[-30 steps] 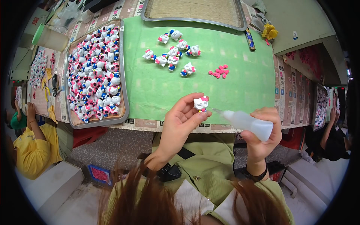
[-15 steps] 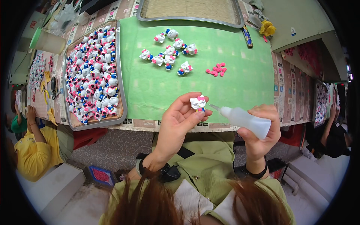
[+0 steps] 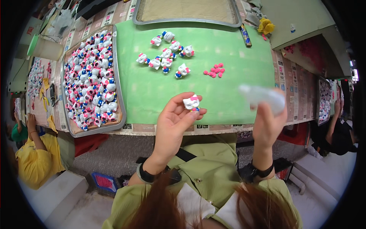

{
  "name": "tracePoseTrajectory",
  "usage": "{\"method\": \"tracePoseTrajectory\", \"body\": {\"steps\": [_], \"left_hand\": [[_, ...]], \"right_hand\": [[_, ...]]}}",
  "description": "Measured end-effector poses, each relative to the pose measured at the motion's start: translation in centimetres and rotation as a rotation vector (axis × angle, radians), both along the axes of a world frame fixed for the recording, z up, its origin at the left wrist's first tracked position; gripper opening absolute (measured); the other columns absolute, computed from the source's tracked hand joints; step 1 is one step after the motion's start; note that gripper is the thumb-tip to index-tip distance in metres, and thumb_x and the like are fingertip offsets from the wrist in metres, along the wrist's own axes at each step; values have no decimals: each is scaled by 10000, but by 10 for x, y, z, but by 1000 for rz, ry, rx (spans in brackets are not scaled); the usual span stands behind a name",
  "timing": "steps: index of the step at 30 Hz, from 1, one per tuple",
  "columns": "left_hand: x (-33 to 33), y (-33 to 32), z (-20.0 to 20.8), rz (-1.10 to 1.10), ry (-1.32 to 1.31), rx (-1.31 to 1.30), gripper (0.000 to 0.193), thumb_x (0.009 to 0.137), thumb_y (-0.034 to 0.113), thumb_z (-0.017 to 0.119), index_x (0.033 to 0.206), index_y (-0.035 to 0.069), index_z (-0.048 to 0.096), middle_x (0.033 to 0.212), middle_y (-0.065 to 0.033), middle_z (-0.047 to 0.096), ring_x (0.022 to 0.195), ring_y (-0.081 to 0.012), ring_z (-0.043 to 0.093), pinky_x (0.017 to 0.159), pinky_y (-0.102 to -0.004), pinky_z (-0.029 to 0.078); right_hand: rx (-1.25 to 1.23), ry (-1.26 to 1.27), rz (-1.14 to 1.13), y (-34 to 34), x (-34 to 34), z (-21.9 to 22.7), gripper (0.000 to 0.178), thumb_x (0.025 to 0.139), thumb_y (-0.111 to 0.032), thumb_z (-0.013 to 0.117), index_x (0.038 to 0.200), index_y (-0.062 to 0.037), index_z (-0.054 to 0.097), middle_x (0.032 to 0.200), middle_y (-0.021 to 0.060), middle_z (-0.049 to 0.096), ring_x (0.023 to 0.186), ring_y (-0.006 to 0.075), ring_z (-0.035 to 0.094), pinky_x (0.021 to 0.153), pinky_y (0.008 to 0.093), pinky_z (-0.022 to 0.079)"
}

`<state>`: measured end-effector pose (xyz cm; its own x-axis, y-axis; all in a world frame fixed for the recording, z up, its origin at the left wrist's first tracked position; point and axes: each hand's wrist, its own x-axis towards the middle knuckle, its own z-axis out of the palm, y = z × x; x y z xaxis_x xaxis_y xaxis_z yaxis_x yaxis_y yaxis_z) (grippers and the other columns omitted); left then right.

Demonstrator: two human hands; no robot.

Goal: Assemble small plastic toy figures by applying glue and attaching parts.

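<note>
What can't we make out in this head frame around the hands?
- White squeeze bottle in the right hand: motion-blurred, nozzle and fill level unreadable.
- Small figurine in the left hand: too small for detail; its underside is hidden by the fingers.
- Pink pieces on the green mat: too small to tell their shape.
- Tray of figurines: heaped, so lower ones are covered.

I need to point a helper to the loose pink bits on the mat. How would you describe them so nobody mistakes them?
Start at the green mat covering the table's middle. Right of the loose cluster of white figurines on it lies a small heap of pink bows. They are flat, tiny and all pink, while the figurines beside them are bigger and mostly white.
</note>
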<state>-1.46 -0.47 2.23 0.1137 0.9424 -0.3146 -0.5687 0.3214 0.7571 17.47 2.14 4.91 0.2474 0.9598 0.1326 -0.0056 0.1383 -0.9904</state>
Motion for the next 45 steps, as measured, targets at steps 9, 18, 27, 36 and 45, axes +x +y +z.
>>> {"method": "tracePoseTrajectory", "body": {"steps": [9,18,27,36,45], "left_hand": [[-4,3,-1,47,19,-13,372,796,-5,498,1154,6,396,1106,-152,500,887,-171,562,776,-264,455],[-2,5,-11,11,-21,-38,372,796,-3,502,1153,8,397,1102,-146,502,884,-170,557,769,-262,452],[-1,3,-15,-25,-39,-41,361,803,7,498,1149,6,396,1093,-134,502,890,-162,548,769,-261,447],[3,3,-16,-47,-57,-50,358,806,7,497,1150,4,395,1092,-125,503,888,-157,548,763,-257,446],[5,3,-13,-70,-37,-79,365,802,23,517,1148,-8,406,1073,-117,523,858,-149,556,744,-246,452]], "right_hand": [[122,-584,-138,102,42,-50,392,683,-32,652,1015,0,447,817,80,564,761,158,549,683,241,429],[345,-969,420,75,2,-48,103,697,-11,588,794,-3,553,788,94,552,771,248,520,670,327,427],[275,-1057,315,62,-4,-54,73,691,0,582,758,-9,556,764,90,542,742,247,517,646,335,425],[391,-1052,284,44,3,-58,105,669,38,585,763,-8,581,766,79,556,729,229,526,615,319,431],[175,-671,363,36,-6,-34,135,659,63,586,776,-4,580,757,91,572,704,228,537,613,304,434]]}}
